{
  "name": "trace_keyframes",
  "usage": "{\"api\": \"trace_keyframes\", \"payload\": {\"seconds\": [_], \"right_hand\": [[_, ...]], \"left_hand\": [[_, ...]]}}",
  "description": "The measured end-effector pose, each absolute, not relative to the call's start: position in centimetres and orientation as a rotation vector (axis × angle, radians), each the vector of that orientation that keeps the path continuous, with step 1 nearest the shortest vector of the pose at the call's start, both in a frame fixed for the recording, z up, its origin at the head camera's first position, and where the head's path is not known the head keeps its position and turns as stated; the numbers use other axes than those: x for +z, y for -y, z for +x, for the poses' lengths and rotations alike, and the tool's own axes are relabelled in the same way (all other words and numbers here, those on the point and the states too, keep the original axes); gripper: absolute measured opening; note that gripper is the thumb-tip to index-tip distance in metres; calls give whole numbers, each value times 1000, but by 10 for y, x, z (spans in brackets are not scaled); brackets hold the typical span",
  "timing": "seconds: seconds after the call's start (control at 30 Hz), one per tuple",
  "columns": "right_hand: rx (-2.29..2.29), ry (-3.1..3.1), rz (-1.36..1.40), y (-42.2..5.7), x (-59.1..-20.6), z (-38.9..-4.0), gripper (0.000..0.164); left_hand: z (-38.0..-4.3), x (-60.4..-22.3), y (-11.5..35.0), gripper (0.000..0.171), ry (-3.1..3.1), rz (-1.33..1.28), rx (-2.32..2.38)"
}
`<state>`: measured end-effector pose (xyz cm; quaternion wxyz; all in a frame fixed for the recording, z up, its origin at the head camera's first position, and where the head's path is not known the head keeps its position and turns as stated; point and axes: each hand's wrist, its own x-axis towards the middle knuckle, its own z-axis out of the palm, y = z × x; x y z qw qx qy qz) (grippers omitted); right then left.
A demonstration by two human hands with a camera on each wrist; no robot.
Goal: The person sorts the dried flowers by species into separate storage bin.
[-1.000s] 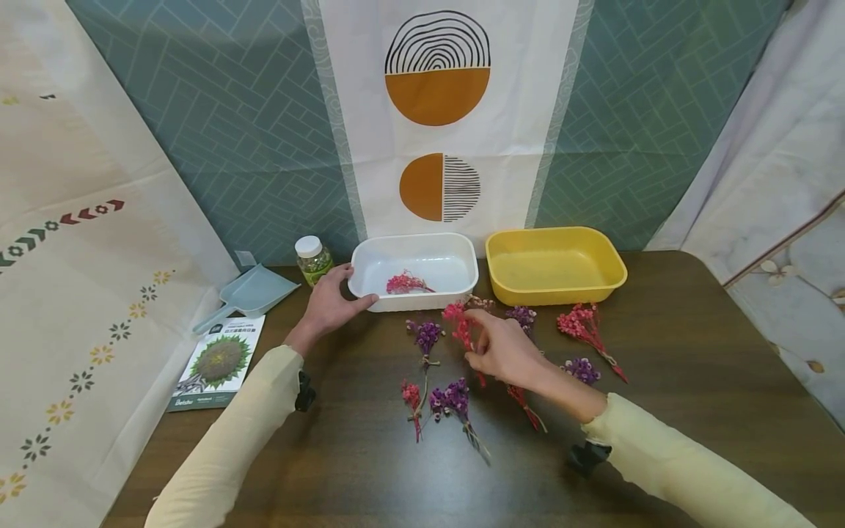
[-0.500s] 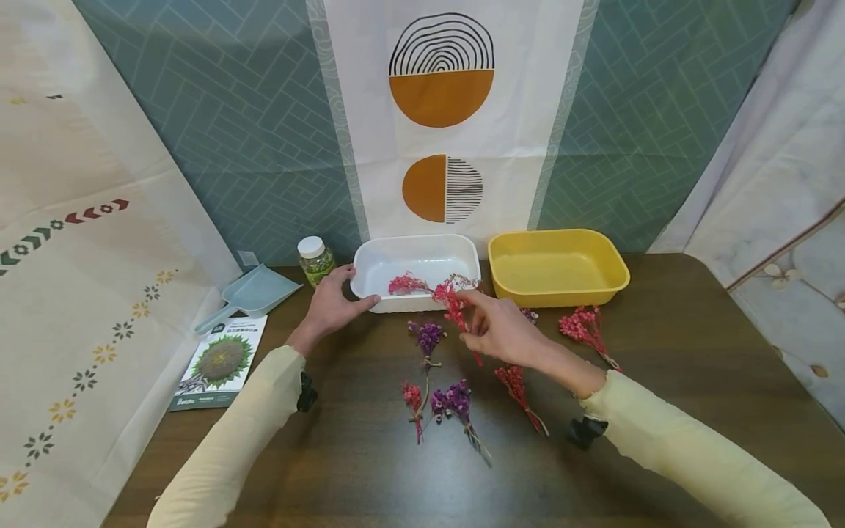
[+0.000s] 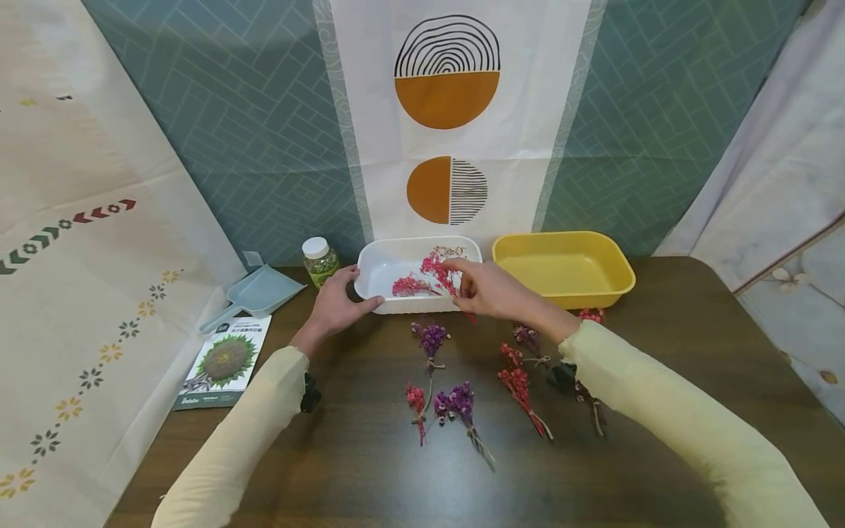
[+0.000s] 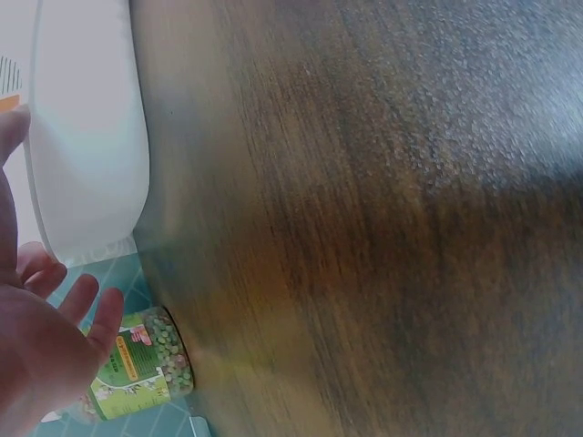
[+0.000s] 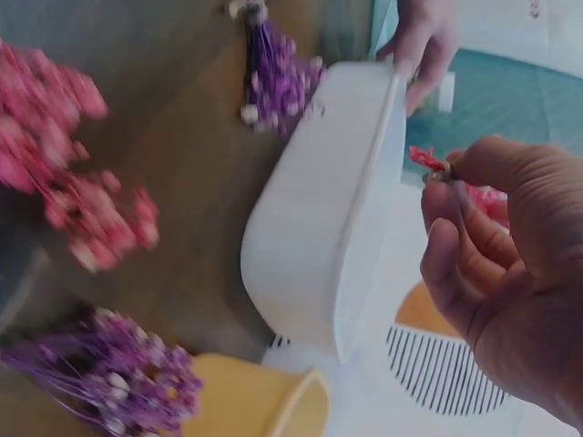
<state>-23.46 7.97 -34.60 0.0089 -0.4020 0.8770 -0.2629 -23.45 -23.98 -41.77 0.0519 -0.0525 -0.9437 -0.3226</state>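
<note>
A white plastic basin (image 3: pixel 403 305) stands at the back of the table with one pink dried flower bunch (image 3: pixel 411 285) lying inside. My left hand (image 3: pixel 335 302) holds the basin's left end, thumb at the front rim and fingers at the left side. Over the basin's right part, my right hand (image 3: pixel 494 289) pinches another pink dried flower bunch (image 3: pixel 439 268) by its stems, blooms pointing away from me; its tied stem end (image 5: pixel 435 168) shows between thumb and fingers in the right wrist view. Paler blooms (image 3: pixel 452 251) appear beside the held bunch.
A yellow basin (image 3: pixel 566 301) stands right of the white one. Purple bunches (image 3: pixel 432 339) and red-pink bunches (image 3: pixel 518 384) lie on the wooden table (image 3: pixel 370 462). At left are a white-lidded jar (image 3: pixel 320 262), a pale blue dustpan (image 3: pixel 264 290) and a sunflower packet (image 3: pixel 224 361).
My right hand has carried the pink bunch from above the table, forward and left, over the white basin. My left hand keeps its place at the basin's left end.
</note>
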Motion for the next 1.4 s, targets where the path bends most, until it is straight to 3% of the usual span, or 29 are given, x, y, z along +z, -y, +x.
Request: {"api": "trace_keyframes", "payload": {"seconds": [0.63,1.4], "right_hand": [[-438,-2684,-1335,-54,-341,-290,56],[-65,-2739,-1174,-32,-357,-298,64]], "left_hand": [[-235,-416,238,80,2885,-157,-974],[-235,-417,239,82,2878,-144,-965]]}}
